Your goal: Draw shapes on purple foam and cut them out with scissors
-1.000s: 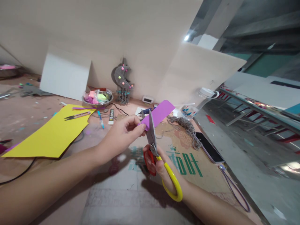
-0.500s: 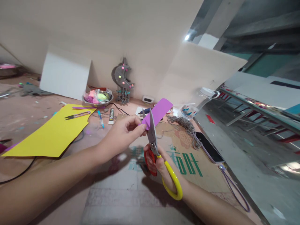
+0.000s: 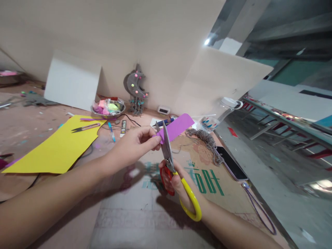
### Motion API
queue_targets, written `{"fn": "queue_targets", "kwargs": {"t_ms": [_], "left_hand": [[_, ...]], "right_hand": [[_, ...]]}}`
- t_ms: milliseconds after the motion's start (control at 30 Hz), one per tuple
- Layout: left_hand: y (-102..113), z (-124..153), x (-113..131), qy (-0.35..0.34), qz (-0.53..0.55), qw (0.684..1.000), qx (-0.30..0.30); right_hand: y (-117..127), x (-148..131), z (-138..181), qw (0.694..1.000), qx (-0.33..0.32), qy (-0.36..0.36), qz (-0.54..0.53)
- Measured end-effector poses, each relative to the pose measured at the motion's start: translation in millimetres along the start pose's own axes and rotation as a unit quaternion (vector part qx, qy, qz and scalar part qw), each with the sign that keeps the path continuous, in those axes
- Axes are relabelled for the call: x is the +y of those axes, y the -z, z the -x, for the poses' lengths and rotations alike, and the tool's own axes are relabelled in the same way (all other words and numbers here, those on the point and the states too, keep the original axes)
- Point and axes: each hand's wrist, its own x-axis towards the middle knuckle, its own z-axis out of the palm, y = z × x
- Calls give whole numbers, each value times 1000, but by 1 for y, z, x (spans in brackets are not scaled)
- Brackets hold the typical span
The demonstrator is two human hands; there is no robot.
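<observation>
two hands work above the cardboard-covered table [image 3: 129,221]: left hand [image 3: 129,147] pinches the purple paper strip [image 3: 176,126] by its near end, held up over the table; right hand [image 3: 178,183] grips the scissors [image 3: 172,166], blades parted at the strip's edge.

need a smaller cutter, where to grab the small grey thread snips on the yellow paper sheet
Pinch the small grey thread snips at their joined right end, probably from above: they lie flat on the yellow paper sheet, tips pointing left.
</observation>
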Motion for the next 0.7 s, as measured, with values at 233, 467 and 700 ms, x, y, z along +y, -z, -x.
{"fn": "queue_targets", "kwargs": {"t_ms": [233,467,700], "left_hand": [[6,-1,4,3,-31,999,-19],[12,-2,12,21,-79,996,-23],[14,-4,15,40,-114,992,-24]], "right_hand": [[0,-2,-2,1000,-6,-1,-4],[3,-1,-2,1000,-14,-3,8],[4,-2,-2,999,-20,0,27]]}}
